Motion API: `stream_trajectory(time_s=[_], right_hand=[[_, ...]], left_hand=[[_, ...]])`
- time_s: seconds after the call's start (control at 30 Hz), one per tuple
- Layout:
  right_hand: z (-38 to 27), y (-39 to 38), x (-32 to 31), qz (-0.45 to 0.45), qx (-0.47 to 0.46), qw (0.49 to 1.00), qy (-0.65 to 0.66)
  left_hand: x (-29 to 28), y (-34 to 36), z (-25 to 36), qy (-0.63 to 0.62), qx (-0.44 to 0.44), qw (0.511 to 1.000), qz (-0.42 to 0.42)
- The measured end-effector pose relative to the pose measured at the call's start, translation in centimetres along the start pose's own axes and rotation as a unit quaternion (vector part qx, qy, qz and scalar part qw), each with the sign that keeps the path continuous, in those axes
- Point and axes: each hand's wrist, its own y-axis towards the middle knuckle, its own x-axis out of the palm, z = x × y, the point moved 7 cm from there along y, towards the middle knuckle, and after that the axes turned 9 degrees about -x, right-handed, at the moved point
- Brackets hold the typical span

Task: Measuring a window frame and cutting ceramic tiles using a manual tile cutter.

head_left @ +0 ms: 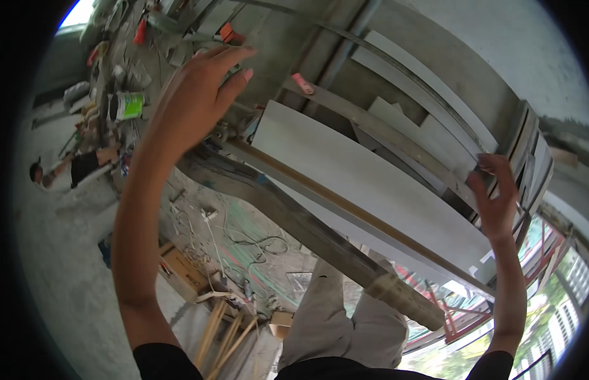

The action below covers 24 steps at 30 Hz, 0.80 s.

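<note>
My left hand [196,104] is raised past the left end of a long white panel [364,183]. Its fingers and thumb are stretched out and apart, holding nothing visible. At the panel's far right, my right hand [498,199] curls its thumb and fingers around something small and dark, too unclear to name, close to the metal frame [528,139]. Between my hands lie the white panel and narrower grey-white strips [427,79]. A small pink-red object [302,83] rests on a bar of the frame. A thick brownish beam [307,228], wrapped near one end, crosses in front of me.
Cables [263,244] tangle on the floor below, near a cardboard box [183,272] and wooden strips [221,335]. A white-and-green bucket [126,106] stands among clutter at left, with another person [79,170] beyond. An opening to outdoors [554,304] is at lower right.
</note>
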Motion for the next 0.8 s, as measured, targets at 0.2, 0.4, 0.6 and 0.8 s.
stream_trajectory(time_s=[0.2, 0.4, 0.6, 0.8], right_hand=[[-9.2, 10.1, 14.1, -0.101, -0.192, 0.976, -0.028], [-13.3, 16.1, 22.3, -0.126, -0.206, 0.97, -0.016], [-12.7, 17.5, 25.9, -0.11, -0.177, 0.978, -0.029], [-12.9, 18.2, 26.2, -0.083, -0.204, 0.975, -0.023]], left_hand=[[7.3, 1.0, -4.5, 0.003, 0.073, 0.981, -0.18], [9.7, 2.9, -3.7, -0.062, 0.078, 0.958, -0.268], [11.4, 3.9, -6.3, -0.175, 0.063, 0.943, -0.277], [12.8, 3.6, -8.3, -0.293, 0.109, 0.93, -0.192]])
